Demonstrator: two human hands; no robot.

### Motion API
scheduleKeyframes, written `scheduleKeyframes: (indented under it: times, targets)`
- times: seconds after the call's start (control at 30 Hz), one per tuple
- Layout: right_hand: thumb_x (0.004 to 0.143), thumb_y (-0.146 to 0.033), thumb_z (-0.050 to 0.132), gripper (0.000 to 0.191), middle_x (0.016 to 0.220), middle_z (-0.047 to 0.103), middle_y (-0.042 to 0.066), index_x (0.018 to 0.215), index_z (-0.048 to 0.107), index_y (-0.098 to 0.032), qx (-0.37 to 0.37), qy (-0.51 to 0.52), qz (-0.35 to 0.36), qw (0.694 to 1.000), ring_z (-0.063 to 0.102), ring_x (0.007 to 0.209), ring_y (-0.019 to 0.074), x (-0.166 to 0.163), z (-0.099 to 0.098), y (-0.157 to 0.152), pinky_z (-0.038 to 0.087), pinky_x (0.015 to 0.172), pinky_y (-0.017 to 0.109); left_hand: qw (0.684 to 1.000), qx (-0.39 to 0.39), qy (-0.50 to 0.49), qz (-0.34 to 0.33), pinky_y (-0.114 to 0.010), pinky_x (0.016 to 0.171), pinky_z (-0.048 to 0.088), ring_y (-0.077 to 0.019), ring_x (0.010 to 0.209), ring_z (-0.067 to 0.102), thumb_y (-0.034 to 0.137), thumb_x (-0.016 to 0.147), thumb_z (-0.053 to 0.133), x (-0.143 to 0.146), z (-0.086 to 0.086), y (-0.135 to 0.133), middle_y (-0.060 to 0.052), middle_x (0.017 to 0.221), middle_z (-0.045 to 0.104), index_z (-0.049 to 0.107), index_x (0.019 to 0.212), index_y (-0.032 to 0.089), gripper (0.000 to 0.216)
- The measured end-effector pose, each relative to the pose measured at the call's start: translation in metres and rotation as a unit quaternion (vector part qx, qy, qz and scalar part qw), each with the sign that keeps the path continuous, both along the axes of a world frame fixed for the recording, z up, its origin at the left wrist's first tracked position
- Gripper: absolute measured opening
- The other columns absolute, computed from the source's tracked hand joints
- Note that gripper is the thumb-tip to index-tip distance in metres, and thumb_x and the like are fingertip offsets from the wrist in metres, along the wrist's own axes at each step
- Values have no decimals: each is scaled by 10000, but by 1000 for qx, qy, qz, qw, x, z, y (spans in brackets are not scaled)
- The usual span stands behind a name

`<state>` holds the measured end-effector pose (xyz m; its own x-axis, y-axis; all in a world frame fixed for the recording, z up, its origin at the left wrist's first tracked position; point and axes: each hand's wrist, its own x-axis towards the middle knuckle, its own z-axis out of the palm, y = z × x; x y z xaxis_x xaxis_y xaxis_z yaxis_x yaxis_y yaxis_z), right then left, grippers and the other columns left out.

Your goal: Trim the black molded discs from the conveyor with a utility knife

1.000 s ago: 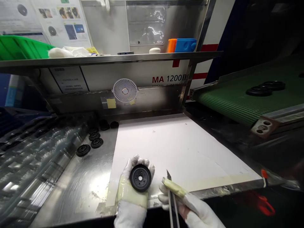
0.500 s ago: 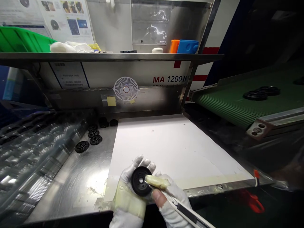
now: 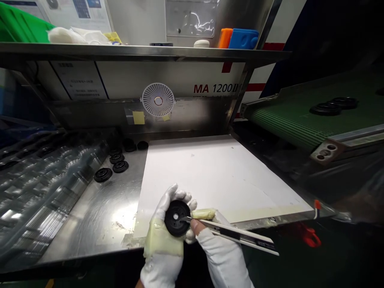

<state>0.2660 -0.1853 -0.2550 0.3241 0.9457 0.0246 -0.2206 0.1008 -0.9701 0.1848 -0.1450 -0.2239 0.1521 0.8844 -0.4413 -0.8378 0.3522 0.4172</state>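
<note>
My left hand (image 3: 163, 236), in a white glove wrapped with yellowish tape, is closed round a black round plastic part (image 3: 177, 217) with a centre hole, held face up over the near edge of the white sheet (image 3: 216, 172). My right hand (image 3: 216, 248), also gloved, grips a slim utility knife (image 3: 237, 235). The knife's blade tip rests at the part's centre hole. A taped forefinger lies along the top of the knife.
Several black round parts (image 3: 111, 166) lie on the steel bench at the left, beside clear plastic trays (image 3: 39, 180). A green conveyor (image 3: 300, 120) at the right carries more black parts (image 3: 333, 106). A small white fan (image 3: 158, 100) stands at the back under a shelf (image 3: 135, 51).
My right hand has brought the knife from beside the part to its centre hole. Both hands have shifted slightly up the frame as the view tilted down.
</note>
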Motion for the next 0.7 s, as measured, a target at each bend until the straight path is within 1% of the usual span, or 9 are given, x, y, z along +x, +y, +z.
scheduleKeyframes:
  times: [0.07, 0.13, 0.17, 0.23, 0.3, 0.5, 0.7]
  targets:
    - [740, -353, 644, 189, 626, 612, -9, 766, 588, -174, -6, 9, 3, 1000, 564, 547, 132, 0, 1, 0, 511, 580, 273, 1000, -4, 12, -21, -231, 430, 449, -223, 790, 615, 270, 710, 597, -1, 1, 0, -77, 898, 618, 614, 992, 187, 294]
    - [751, -328, 639, 173, 639, 608, -10, 800, 587, -171, -6, -4, 1, 1000, 565, 559, 129, 0, 3, 0, 514, 597, 274, 999, 20, 6, -30, -191, 325, 348, -225, 734, 613, 270, 705, 583, -3, 0, -1, -73, 850, 612, 607, 988, 185, 296]
    - [752, -315, 641, 169, 663, 613, -6, 822, 589, -170, -3, -19, -4, 1000, 572, 587, 132, 1, 4, -1, 517, 628, 280, 999, 34, -1, -34, -182, 305, 314, -216, 688, 606, 275, 702, 580, -3, -1, -1, -60, 794, 600, 607, 965, 181, 280]
    - [744, -299, 651, 167, 733, 626, 9, 839, 597, -172, 5, -54, -19, 998, 587, 667, 147, 1, 4, -2, 514, 704, 299, 998, 47, -11, -31, -184, 318, 323, -201, 642, 593, 278, 702, 576, -3, -2, -2, -40, 721, 571, 603, 926, 173, 249]
    - [731, -297, 661, 166, 791, 637, 25, 828, 606, -174, 9, -77, -30, 997, 596, 730, 166, 2, 5, -3, 506, 756, 319, 998, 45, -11, -31, -186, 337, 335, -199, 644, 592, 284, 710, 567, -3, -4, -3, -35, 714, 559, 597, 916, 171, 236]
    - [727, -285, 653, 146, 770, 638, 24, 819, 627, -175, 14, -60, -16, 998, 595, 715, 172, 3, 7, -4, 511, 744, 328, 995, 68, -28, -65, -194, 367, 335, -144, 608, 538, 307, 758, 533, -6, -8, -8, -11, 782, 533, 579, 958, 204, 230]
    - [755, -281, 632, 123, 830, 630, 24, 825, 604, -183, 23, -81, -19, 996, 603, 774, 183, 1, 5, -4, 496, 805, 365, 995, 76, -21, -64, -202, 385, 335, -128, 598, 508, 331, 783, 509, -6, -8, -11, -7, 792, 517, 574, 972, 207, 235]
